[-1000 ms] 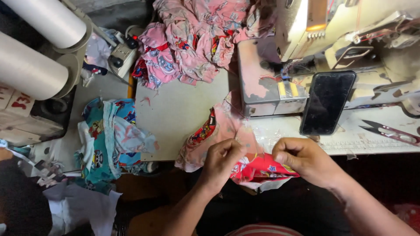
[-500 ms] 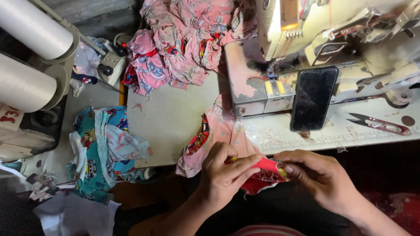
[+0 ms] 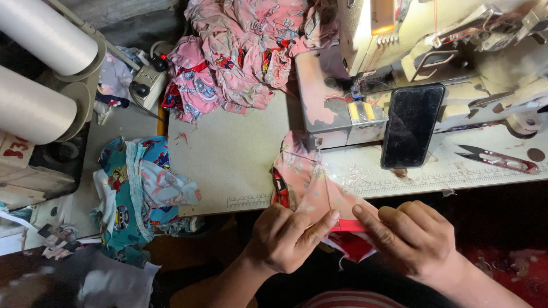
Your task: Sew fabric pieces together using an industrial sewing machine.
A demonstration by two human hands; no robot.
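Observation:
My left hand (image 3: 288, 236) and my right hand (image 3: 414, 236) both pinch a small pink printed garment piece (image 3: 305, 179) with a red trim (image 3: 348, 226), just off the front edge of the sewing table (image 3: 228, 148). The thumbs meet over the red edge. The pink cloth trails up onto the table toward the sewing machine (image 3: 399, 51).
A black phone (image 3: 412, 125) leans on the machine. Red thread snips (image 3: 496, 159) lie at the right. A pile of pink printed cloth (image 3: 240, 51) sits at the back. Teal printed pieces (image 3: 137, 188) hang at the left, near two large white thread cones (image 3: 40, 74).
My hands have drawn closer together on the cloth, folding the red trim flat between the thumbs. The view has shifted slightly left.

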